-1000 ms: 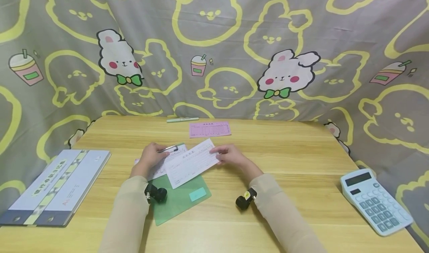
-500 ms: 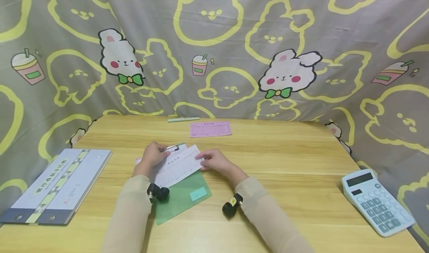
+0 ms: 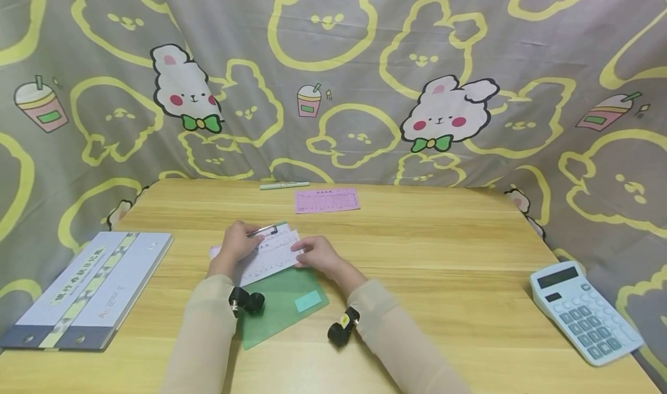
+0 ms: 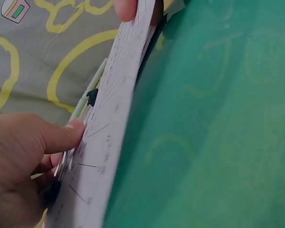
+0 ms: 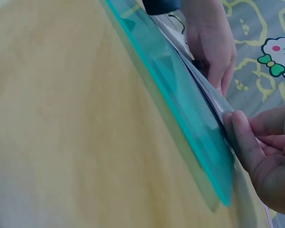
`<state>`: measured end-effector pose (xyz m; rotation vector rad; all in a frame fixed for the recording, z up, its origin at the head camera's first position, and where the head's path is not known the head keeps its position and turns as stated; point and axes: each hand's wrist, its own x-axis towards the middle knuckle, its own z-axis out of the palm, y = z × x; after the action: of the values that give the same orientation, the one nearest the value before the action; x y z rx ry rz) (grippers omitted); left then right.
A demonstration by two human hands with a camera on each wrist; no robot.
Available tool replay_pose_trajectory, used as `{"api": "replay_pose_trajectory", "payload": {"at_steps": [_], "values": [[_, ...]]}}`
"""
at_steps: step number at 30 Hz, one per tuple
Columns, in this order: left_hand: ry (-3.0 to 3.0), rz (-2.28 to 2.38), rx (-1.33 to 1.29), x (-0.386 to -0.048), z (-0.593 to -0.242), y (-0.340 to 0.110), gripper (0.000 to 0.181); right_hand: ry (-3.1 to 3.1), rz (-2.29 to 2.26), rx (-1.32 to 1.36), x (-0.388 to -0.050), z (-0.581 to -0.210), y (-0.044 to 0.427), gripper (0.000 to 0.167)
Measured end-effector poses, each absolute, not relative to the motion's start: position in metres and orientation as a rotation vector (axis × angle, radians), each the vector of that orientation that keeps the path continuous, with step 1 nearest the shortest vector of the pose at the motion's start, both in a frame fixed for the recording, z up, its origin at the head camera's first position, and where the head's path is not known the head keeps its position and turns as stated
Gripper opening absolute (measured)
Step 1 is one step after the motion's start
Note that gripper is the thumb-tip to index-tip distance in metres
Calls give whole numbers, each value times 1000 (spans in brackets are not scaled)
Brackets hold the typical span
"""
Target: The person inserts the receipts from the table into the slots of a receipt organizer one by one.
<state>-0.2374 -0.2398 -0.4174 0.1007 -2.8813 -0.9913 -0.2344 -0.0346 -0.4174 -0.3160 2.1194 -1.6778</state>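
A translucent green clipboard (image 3: pixel 281 307) lies slanted at the middle of the table, a metal clip (image 3: pixel 264 230) at its upper edge. My left hand (image 3: pixel 235 248) pinches the clip between thumb and curled fingers; the left wrist view shows the thumb (image 4: pixel 61 137) by its wire handle. White printed slips (image 3: pixel 272 259) lie over the upper part of the clipboard and reach under the clip. My right hand (image 3: pixel 319 256) pinches the slips' right end, seen close in the right wrist view with thumb and fingers (image 5: pixel 242 133) at the paper edge. The slips' left end is hidden behind my left hand.
A small teal label (image 3: pixel 308 301) sits on the clipboard. Behind are a pink form (image 3: pixel 327 201) and a pale green pen (image 3: pixel 284 185). A thick ledger book (image 3: pixel 88 292) lies at left, a light blue calculator (image 3: pixel 585 313) at right. A patterned curtain (image 3: pixel 354 64) hangs behind.
My right hand has moved left and slightly down, bringing the white slip from a fanned-out position to lie over the other papers by the clip. My left hand has stayed at the clip.
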Motion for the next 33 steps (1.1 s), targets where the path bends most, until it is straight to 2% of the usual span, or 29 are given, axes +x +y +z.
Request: {"api": "replay_pose_trajectory", "payload": {"at_steps": [4, 13, 20, 28, 33], "values": [[-2817, -1016, 35, -236, -424, -241, 30, 2108, -1689, -318, -234, -422, -39, 28], [-2768, -1056, 84, -234, -435, -240, 34, 1915, -1743, -552, -225, -415, -27, 43], [-2776, -1034, 81, -233, -436, -242, 36, 1970, -1689, -650, -218, -407, -23, 35], [-2777, -992, 54, -233, -437, -243, 38, 1944, -1678, -733, -219, -408, -22, 34], [-2781, -822, -21, -234, -438, -243, 36, 1943, -1688, -753, -218, -407, -21, 31]]}}
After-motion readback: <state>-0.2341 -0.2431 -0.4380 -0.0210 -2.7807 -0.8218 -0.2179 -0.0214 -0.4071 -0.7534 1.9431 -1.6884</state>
